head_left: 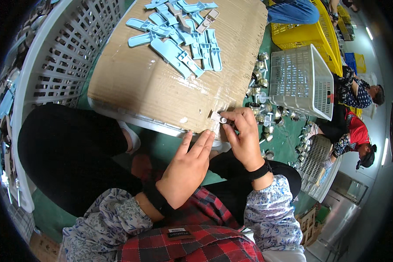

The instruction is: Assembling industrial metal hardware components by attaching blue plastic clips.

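Note:
My right hand (245,142) pinches a small pale grey part with a round end (217,117) at the near right corner of the cardboard (135,83). My left hand (188,165) is empty, its fingers stretched out flat with the tips at the board's near edge. Farther up on the cardboard lies a loose heap of light blue plastic clips (174,54), well beyond both hands. Among them are a grey-brown clip (180,18) and a grey clip with a clear end (208,21). The underside of the held part is hidden by my fingers.
At my left stands a grey slotted basket (61,65), with more parts past it. Small round metal pieces (266,118) lie on the green floor at the right, near a white crate (294,78) and a yellow crate (310,35). Other people sit farther right.

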`<control>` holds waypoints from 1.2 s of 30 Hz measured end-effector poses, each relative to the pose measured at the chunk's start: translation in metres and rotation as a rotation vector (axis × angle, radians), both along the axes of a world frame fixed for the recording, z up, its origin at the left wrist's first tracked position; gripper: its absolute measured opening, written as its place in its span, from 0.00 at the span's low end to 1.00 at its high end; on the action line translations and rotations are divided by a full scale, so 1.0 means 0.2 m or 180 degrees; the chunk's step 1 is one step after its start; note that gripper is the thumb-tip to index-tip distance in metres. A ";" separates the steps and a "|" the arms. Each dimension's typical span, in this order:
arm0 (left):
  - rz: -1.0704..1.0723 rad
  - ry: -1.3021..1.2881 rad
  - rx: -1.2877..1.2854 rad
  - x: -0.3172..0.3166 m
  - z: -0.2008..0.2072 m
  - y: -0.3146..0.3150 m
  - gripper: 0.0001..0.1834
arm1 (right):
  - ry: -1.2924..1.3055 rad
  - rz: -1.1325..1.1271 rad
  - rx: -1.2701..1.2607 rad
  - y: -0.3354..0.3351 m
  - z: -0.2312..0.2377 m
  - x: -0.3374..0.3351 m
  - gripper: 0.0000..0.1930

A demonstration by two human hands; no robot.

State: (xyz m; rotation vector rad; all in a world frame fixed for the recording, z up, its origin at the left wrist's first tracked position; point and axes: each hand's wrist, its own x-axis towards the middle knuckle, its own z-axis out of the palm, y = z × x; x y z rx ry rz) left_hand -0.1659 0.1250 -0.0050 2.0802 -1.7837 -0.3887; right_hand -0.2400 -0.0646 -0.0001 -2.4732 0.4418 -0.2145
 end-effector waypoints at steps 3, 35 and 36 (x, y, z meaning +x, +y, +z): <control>0.0032 0.0077 -0.0040 0.00 0.00 0.00 0.16 | 0.0016 0.0013 -0.0024 -0.01 0.00 0.00 0.15; 0.0315 -0.0062 -0.0304 -0.06 -0.08 0.02 0.15 | -0.0126 0.0217 -0.0746 0.06 0.01 0.00 0.13; 0.0188 -0.0265 -0.0192 -0.06 -0.07 0.02 0.16 | 0.0010 0.0203 -0.0865 0.07 0.05 0.01 0.14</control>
